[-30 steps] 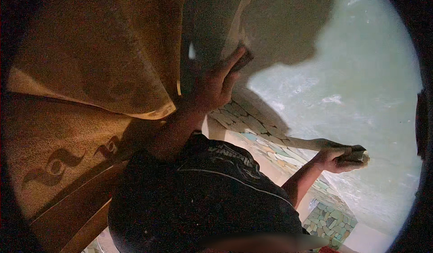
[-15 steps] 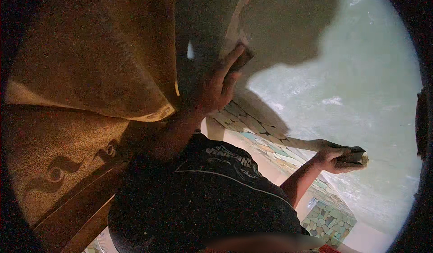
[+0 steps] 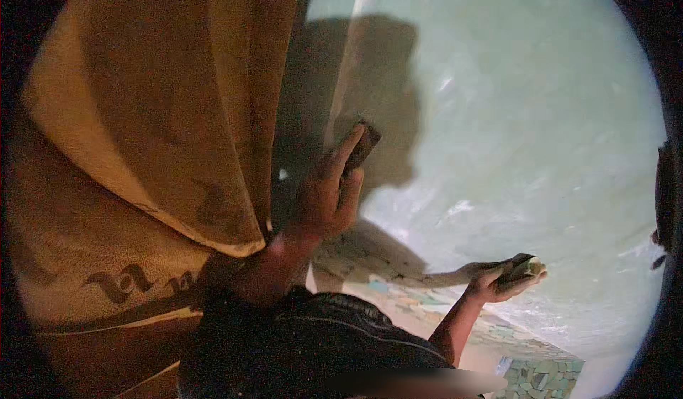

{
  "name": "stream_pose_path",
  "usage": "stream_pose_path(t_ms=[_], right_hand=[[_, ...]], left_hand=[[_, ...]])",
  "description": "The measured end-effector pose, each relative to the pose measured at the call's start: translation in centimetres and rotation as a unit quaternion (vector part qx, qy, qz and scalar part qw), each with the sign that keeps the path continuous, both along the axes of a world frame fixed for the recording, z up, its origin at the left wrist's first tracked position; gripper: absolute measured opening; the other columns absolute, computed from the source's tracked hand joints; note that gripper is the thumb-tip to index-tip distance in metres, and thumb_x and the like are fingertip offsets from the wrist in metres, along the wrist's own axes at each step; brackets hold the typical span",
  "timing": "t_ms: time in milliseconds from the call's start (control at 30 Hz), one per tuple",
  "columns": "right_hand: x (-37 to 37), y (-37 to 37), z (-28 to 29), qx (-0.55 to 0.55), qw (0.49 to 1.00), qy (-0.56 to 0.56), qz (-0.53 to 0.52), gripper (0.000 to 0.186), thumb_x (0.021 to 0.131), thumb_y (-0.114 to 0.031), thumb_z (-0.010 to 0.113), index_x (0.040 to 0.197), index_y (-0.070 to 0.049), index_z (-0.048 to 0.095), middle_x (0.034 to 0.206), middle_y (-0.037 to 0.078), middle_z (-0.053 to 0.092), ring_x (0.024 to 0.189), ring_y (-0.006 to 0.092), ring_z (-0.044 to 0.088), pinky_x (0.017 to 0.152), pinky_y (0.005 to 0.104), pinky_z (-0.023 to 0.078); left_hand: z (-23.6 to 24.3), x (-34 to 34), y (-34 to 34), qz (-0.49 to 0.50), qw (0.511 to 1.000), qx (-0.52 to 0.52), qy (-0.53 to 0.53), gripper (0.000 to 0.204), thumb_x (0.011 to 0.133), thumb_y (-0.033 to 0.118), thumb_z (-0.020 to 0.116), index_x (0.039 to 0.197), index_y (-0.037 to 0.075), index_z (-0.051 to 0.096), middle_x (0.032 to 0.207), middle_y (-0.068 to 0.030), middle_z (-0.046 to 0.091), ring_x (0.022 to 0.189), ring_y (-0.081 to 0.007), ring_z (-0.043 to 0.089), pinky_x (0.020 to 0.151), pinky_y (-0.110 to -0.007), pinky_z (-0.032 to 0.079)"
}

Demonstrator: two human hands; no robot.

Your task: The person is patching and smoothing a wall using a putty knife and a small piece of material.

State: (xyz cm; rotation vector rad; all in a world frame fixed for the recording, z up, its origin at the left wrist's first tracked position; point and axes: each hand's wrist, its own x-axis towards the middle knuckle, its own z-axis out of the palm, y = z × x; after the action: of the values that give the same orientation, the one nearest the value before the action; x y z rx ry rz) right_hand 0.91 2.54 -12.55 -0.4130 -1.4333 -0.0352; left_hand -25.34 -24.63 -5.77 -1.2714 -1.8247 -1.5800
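Note:
My left hand (image 3: pixel 324 196) is closed on a small dark rectangular block (image 3: pixel 363 148), which looks like a sanding block. It presses the block to the shaded, pale green wall (image 3: pixel 512 128), close to a vertical corner line. Lower on the right, my right hand (image 3: pixel 491 285) grips a second block (image 3: pixel 518 268), dark-wrapped with a pale end, its fingers curled underneath. This block is at or very near the brightly lit wall surface; contact cannot be made out. The wall has whitish patches.
A brown patterned curtain (image 3: pixel 156 114) hangs along the left, close to my left forearm. Below the green wall is a band of multicoloured stone cladding (image 3: pixel 537 378). My head and arms cast shadows on the wall.
The view has tilted, so more of the wall shows above. Both hands appear lower in the picture, each with its block still held. The shadow is smaller.

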Motion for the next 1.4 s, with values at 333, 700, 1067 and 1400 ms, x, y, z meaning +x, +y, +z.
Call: stream_pose_path(t_ms=[333,700,1067,1400], right_hand=[[-0.6,-1.4,1.6,0.033,0.995,-0.060,-0.078,0.060,0.090,-0.012,0.053,0.146,-0.002,0.031,0.146,0.023,0.038,0.139,0.0470,0.027,0.113,0.0556,0.020],[-0.8,-2.0,2.6,0.067,0.991,-0.065,-0.101,0.057,0.091,-0.013,0.058,0.143,-0.003,0.036,0.144,0.021,0.042,0.138,0.0469,0.029,0.113,0.0556,0.019],[-0.6,-2.8,2.5,0.037,0.991,-0.086,-0.093,0.062,0.088,-0.007,0.051,0.147,-0.002,0.031,0.151,0.028,0.027,0.142,0.0433,0.023,0.114,0.0507,0.023],[-0.8,-3.0,3.3,0.067,0.991,-0.085,-0.075,0.060,0.089,-0.008,0.051,0.145,0.001,0.032,0.152,0.025,0.027,0.141,0.0431,0.023,0.112,0.0492,0.028]], left_hand=[[10.7,0.3,0.6,0.018,0.995,0.054,0.080,0.058,0.097,0.020,0.049,0.147,0.003,0.026,0.130,-0.0330,0.049,0.115,-0.0485,0.053,0.096,-0.048,0.044],[15.2,-2.4,-0.7,0.078,0.988,0.022,0.132,0.052,0.096,0.017,0.050,0.145,0.014,0.032,0.112,-0.0274,0.061,0.100,-0.0461,0.061,0.082,-0.052,0.051],[17.6,-3.6,-2.5,0.083,0.968,0.048,0.231,0.048,0.095,0.015,0.052,0.141,0.013,0.039,0.092,-0.0253,0.066,0.083,-0.0446,0.064,0.072,-0.051,0.052],[18.1,-4.4,-2.3,0.029,0.978,0.017,0.206,0.049,0.095,0.013,0.051,0.142,0.012,0.037,0.106,-0.0287,0.063,0.094,-0.0453,0.062,0.078,-0.052,0.050]])
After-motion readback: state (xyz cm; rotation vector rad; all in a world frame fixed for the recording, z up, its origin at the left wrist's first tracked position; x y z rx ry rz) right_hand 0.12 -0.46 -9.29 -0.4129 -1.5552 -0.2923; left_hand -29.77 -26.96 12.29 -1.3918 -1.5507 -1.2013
